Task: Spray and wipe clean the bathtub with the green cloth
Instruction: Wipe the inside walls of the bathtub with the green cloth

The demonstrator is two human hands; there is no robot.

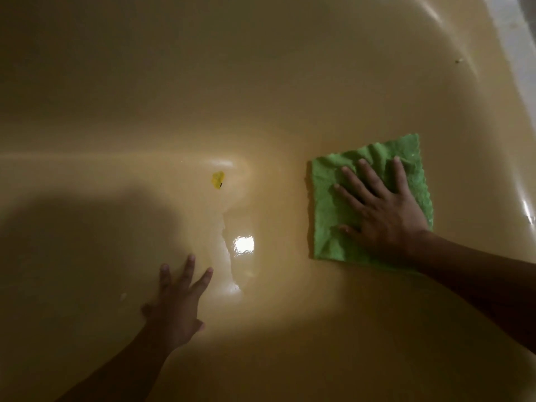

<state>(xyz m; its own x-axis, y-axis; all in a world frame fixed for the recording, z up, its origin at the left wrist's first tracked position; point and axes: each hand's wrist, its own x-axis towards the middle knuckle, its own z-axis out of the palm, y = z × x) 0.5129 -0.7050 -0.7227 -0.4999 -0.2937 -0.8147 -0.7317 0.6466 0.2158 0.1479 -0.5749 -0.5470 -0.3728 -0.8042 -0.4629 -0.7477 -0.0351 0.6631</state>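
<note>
Right hand point(385, 219) lying flat with fingers spread, pressing the green cloth point(333, 227) onto the tan bathtub point(261, 82) floor — left hand point(177, 303) released, fingers splayed, resting on the wet floor, well apart — small yellow scrap point(217, 179) lying between them.

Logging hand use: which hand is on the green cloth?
The right hand, spread flat on the green cloth; the left hand rests on bare bathtub.

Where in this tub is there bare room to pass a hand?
The bathtub is bare between the green cloth, pressed under the right hand, and the left hand flat on the floor, and farther up, save a small yellow scrap. Tightest at right, where the cloth nears the tub's side.
</note>
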